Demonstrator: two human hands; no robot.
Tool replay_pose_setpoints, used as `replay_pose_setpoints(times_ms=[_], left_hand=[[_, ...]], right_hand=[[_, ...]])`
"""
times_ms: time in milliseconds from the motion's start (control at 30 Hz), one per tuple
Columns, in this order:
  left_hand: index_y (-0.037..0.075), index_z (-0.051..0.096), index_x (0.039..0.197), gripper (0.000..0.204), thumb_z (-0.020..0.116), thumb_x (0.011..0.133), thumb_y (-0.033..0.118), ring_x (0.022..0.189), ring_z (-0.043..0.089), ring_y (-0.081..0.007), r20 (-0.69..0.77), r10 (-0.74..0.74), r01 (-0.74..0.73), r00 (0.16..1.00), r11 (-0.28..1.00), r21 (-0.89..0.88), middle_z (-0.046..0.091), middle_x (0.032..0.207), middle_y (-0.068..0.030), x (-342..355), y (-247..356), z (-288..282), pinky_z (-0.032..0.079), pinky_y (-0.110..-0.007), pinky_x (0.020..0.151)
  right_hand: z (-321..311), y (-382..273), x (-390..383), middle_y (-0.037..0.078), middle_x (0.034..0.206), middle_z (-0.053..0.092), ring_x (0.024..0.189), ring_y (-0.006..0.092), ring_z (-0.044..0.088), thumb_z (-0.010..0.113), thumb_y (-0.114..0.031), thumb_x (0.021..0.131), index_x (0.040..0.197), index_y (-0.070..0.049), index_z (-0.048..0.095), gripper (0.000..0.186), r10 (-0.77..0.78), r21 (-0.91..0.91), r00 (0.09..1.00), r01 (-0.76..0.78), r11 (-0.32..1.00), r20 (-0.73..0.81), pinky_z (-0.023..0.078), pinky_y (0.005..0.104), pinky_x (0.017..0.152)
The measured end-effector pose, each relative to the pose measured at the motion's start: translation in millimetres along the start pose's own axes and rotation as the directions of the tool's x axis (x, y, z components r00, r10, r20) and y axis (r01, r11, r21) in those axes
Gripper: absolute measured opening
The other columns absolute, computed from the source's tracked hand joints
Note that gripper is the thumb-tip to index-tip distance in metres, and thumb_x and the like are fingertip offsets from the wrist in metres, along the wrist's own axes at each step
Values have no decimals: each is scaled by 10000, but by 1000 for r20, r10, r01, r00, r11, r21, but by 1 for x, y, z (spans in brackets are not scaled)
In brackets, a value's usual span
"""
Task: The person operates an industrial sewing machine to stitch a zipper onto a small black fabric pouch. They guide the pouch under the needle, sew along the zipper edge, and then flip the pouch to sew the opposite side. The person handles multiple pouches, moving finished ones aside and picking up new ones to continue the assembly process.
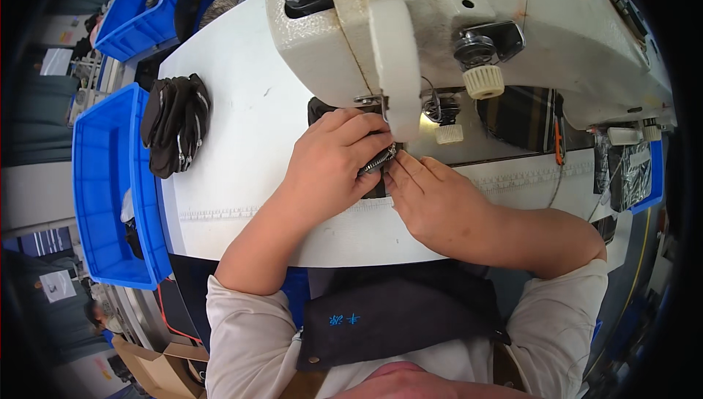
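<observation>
A dark fabric piece with a zipper (377, 161) lies under the head of a white sewing machine (322, 51), close to the needle area. My left hand (333, 161) is closed on the piece from the left, with its fingers curled over the zipper edge. From the right, my right hand (436, 198) presses its fingers together at the same edge, its fingertips almost meeting the left hand's. The needle and presser foot are hidden behind the machine's white guard (395, 62) and my fingers.
A stack of dark zippered pieces (176, 124) lies on the white table (242, 113) at the left. Blue bins (106, 187) stand beyond the left edge. At the right are an orange-handled tool (559, 139) and a printed ruler strip (527, 174) along the table.
</observation>
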State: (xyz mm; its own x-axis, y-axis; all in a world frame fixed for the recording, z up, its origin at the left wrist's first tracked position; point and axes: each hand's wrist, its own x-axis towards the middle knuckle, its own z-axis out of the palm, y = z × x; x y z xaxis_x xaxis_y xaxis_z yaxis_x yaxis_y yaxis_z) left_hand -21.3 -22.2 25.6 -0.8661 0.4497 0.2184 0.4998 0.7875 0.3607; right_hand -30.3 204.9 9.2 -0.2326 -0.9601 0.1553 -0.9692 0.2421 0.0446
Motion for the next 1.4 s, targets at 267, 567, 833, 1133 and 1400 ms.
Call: replay_pose_setpoints(times_ms=[267,567,833,1133,1400], left_hand=[[71,746,1213,593,839,629,13,1175,660,-313,88,6,-5,996,1000,-11,716,1252,-66,-2,3,-1,557,-401,983],[50,736,1214,586,827,635,34,1190,668,-278,91,68,-72,994,996,49,717,1297,-68,-3,3,-2,573,-367,968],[43,735,1221,492,790,733,85,1235,645,-229,90,54,-63,994,993,98,713,1329,-58,-7,5,-1,532,-325,1050],[66,723,1282,512,804,785,152,1251,641,-212,72,-23,16,997,995,97,712,1337,-40,0,-10,2,541,-317,1044],[122,748,1133,206,734,937,187,929,740,-289,-6,-353,338,936,902,-269,754,1153,-81,3,-13,6,592,-372,794]], right_hand=[[4,-3,-2,326,1146,702,1134,392,689,660,-60,808,1188,214,655,469,7,32,997,-5,999,-78,567,404,904],[6,-1,-3,303,1163,700,1133,365,694,649,-67,883,1189,173,660,389,93,165,993,-80,983,-72,563,403,918],[-1,7,-1,247,1171,713,1169,355,687,631,-71,906,1150,113,689,311,84,209,994,-68,975,-66,554,422,959],[1,17,5,227,1232,698,1234,345,655,717,-152,883,1194,93,679,398,123,193,988,-103,976,-97,539,424,1008],[-2,23,5,223,1308,676,1277,335,633,760,-205,869,1252,94,662,496,136,228,990,-122,966,-47,521,427,1035]])
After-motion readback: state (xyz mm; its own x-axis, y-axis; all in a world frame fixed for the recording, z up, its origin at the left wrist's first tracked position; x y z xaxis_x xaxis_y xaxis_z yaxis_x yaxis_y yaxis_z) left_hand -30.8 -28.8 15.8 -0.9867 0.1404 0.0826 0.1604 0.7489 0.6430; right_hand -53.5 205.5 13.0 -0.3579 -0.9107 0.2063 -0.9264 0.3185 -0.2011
